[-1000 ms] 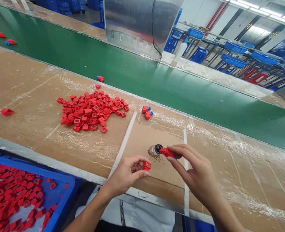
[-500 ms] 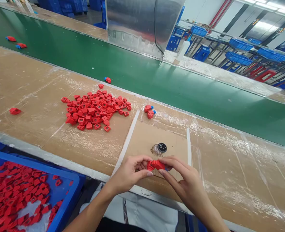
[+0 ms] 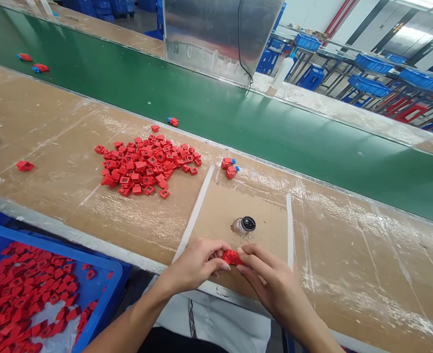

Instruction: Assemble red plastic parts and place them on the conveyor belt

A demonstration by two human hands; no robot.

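My left hand [image 3: 197, 262] is closed, thumb and fingers pinching the left end of a small red plastic part [image 3: 231, 257]. The fingers of my right hand [image 3: 266, 272] grip its right end. The red pieces meet between my fingertips, and I cannot tell whether they are joined. Just beyond my hands, a small round jar with a black top [image 3: 247, 223] stands on a cardboard sheet [image 3: 216, 206]. Left of it lies a heap of hollow red plastic pieces [image 3: 146, 164]. Two red parts with blue ends [image 3: 230, 168] rest behind the sheet.
A green conveyor belt [image 3: 312, 125] runs across behind the table, carrying several red-and-blue parts [image 3: 173, 121]. At lower left is a blue bin [image 3: 109, 289] of red pieces. A lone red piece [image 3: 25, 165] lies on the left. A white bottle [image 3: 283, 72] stands past the belt.
The red pieces between my hands have come closer together, and my right fingers have shifted left over them. On the belt, the red-and-blue parts have moved slightly right.
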